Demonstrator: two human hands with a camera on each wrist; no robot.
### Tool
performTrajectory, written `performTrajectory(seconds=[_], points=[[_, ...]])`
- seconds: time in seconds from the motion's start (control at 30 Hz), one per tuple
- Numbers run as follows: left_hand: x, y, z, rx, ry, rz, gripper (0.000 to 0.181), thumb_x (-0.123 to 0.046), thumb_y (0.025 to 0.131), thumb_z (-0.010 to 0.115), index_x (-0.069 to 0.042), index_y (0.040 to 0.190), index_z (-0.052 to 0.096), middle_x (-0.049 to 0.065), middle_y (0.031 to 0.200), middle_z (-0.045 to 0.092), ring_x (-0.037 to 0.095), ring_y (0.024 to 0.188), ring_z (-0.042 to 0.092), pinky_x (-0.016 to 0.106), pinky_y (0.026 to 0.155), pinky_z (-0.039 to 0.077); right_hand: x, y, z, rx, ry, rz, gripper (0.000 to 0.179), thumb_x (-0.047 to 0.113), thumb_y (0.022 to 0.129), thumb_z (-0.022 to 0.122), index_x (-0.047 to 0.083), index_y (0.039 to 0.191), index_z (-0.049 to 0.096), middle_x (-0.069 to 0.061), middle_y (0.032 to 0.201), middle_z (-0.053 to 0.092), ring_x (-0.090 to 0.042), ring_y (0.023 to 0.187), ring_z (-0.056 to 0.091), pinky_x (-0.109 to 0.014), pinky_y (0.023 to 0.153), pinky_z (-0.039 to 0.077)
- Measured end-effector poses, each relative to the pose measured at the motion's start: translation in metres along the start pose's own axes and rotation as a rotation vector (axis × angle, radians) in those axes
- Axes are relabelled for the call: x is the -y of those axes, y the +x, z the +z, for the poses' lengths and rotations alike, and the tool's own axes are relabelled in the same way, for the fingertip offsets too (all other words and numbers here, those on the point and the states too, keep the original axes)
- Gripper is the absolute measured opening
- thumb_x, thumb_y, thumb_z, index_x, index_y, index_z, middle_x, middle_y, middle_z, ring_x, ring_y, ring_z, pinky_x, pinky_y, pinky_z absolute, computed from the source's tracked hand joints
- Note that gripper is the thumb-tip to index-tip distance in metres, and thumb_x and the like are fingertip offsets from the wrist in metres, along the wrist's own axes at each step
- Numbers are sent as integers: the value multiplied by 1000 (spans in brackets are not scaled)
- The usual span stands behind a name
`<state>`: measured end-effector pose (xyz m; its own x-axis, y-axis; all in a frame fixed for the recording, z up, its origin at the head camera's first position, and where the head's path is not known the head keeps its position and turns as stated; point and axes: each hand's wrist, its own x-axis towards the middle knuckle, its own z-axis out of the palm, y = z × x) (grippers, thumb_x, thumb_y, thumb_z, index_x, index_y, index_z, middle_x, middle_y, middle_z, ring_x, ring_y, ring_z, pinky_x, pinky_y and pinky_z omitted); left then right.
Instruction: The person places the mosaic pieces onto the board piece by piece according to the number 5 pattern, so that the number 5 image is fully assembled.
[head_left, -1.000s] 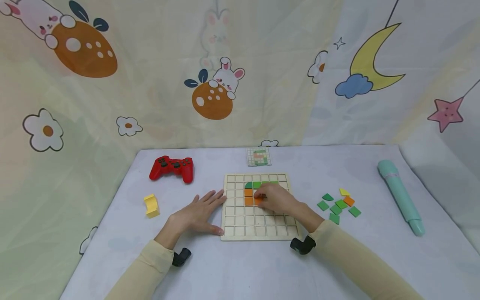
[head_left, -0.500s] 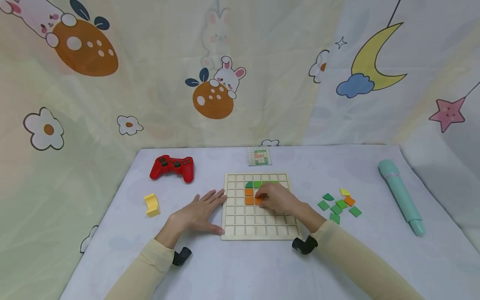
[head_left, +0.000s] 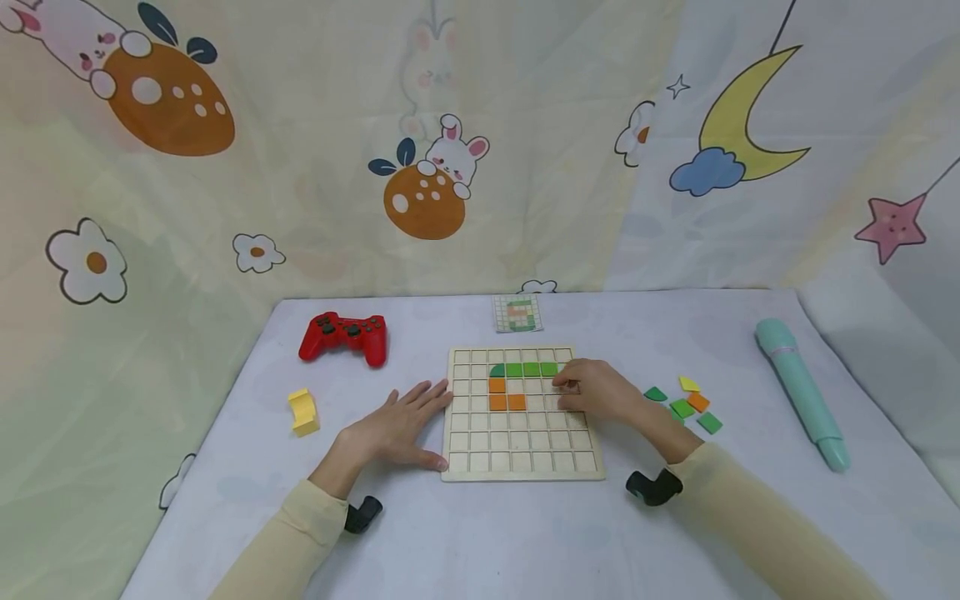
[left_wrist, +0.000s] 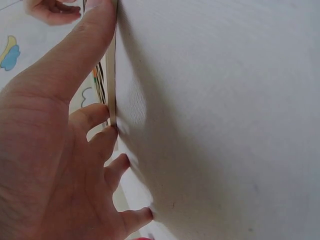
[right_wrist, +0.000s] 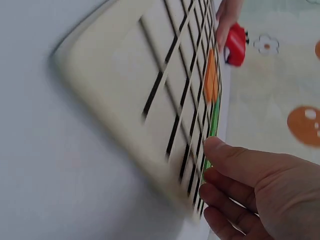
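Head view: We look down on a white bench (head_left: pixel 450 550), where a grid board (head_left: pixel 520 439) lies flat between two hands.
Left hand: Spread wide at the board's left side, this hand (head_left: pixel 397 429) has its thumb and nearest fingertips against the edge, as we see in the left wrist view.
Right hand: Thumb and fingers parted and loosely bent, the other hand (head_left: pixel 600 390) is over the board's right side, just beside the green row; whether it touches the wood we cannot tell.
Green row: We count three green tiles (head_left: pixel 532 369) side by side on the board, with a dark green rounded tile (head_left: pixel 497 371) at their left end.
Orange group: Three orange tiles (head_left: pixel 498 402) sit on the board in an L, two stacked below the rounded tile and one right of the lower.
Loose tiles: Right of the board, near the right wrist, we find scattered tiles (head_left: pixel 698 402) in green, orange and yellow, some partly hidden by the arm.
Card: Behind the board lies a small card (head_left: pixel 517 314) printed with a colored grid.
Bench left: We spot a red controller (head_left: pixel 343 337) and, nearer us, a yellow block (head_left: pixel 303 412).
Bench right: A teal wand (head_left: pixel 801 392) lies aslant, well apart from the board.
Backdrop: Behind everything we see a patterned cloth (head_left: pixel 562 192) of rabbits, flowers and a moon.
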<state>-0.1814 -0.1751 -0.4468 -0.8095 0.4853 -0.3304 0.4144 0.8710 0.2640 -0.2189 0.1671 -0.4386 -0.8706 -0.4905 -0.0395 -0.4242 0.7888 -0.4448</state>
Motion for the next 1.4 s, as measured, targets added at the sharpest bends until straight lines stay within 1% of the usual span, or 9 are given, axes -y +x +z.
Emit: performTrajectory(seconds=[0.17, 0.3, 0.43, 0.57, 0.63, 0.73, 0.9, 1.23, 1.4], points=[[0, -1, -1, 4, -6, 0, 103, -60, 74, 74, -23, 155, 23, -5, 165, 11, 27, 152, 8, 63, 118, 15, -40, -30, -21, -40, -6, 92, 28, 16, 85, 73, 4, 111, 71, -5, 103, 70, -20, 92, 60, -38, 80, 52], [1, -3, -2, 6, -10, 0, 102, -59, 74, 74, -23, 155, 23, -4, 165, 11, 28, 152, 8, 63, 117, 14, -67, -54, -37, -81, -29, 122, 26, 13, 86, 72, 2, 109, 70, -9, 101, 70, -24, 91, 61, -40, 78, 52], [4, -4, -1, 3, -10, -2, 102, -60, 75, 74, -22, 155, 23, -3, 165, 11, 28, 152, 8, 63, 117, 14, -87, -73, -52, -109, -54, 138, 25, 12, 86, 71, 0, 108, 70, -11, 98, 69, -25, 88, 61, -42, 77, 53], [6, -6, -1, -2, -17, 5, 102, -60, 74, 74, -22, 155, 24, -2, 165, 12, 29, 152, 8, 64, 117, 15, -100, -89, -59, -124, -77, 174, 26, 13, 85, 71, -1, 106, 70, -11, 95, 69, -26, 86, 61, -40, 74, 52], [6, -7, -1, -3, -19, 6, 103, -60, 74, 74, -21, 155, 24, -2, 165, 12, 30, 152, 9, 65, 116, 15, -106, -96, -60, -132, -86, 191, 26, 13, 84, 72, -2, 105, 70, -12, 93, 69, -26, 84, 61, -38, 72, 51], [6, -7, -1, -4, -13, 8, 103, -61, 74, 74, -21, 155, 25, -2, 165, 12, 30, 152, 9, 65, 116, 15, -112, -103, -59, -140, -99, 208, 26, 13, 83, 73, -3, 103, 71, -12, 91, 69, -24, 80, 59, -31, 67, 48], [7, -6, 0, -9, -13, 14, 103, -62, 73, 74, -21, 155, 25, -2, 165, 12, 30, 152, 9, 65, 116, 15, -116, -107, -55, -151, -99, 212, 26, 12, 82, 74, -3, 102, 71, -11, 90, 69, -20, 78, 56, -24, 62, 45], [2, -2, 1, -2, -18, 33, 103, -61, 74, 73, -21, 155, 24, -2, 165, 12, 30, 152, 9, 64, 117, 15, -120, -113, -50, -150, -76, 309, 28, 11, 83, 73, -6, 105, 69, -16, 92, 68, -24, 79, 57, -30, 66, 50], [0, -1, -1, -3, -13, 39, 102, -59, 75, 74, -20, 155, 24, -1, 165, 12, 30, 152, 9, 65, 116, 15, -124, -116, -50, -162, -78, 318, 27, 9, 83, 72, -6, 106, 69, -19, 94, 68, -25, 80, 58, -31, 66, 52]])
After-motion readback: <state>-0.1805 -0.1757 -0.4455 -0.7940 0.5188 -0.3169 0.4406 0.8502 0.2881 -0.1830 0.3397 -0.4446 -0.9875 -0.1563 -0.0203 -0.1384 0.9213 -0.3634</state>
